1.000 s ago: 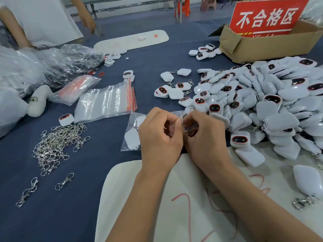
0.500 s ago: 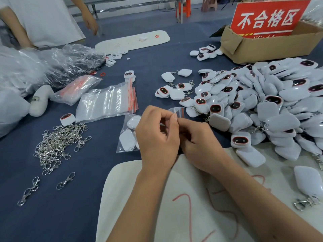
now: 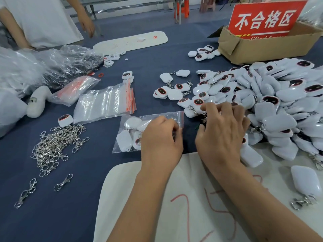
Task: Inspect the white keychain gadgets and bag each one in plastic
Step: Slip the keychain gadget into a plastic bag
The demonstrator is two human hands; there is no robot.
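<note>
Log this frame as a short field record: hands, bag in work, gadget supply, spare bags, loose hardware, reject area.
left hand: rests on the filled bag, fingers curled at its sealed end
right hand: fingers spread, reaching into the gadget pile
filled bag: clear zip bag holding several white gadgets, flat on the blue table
gadget pile: large heap at right, many with clips attached
empty bags: stack with red zip strips, left of centre
metal clips: loose heap at left
cardboard box: far right, behind it a red sign
</note>
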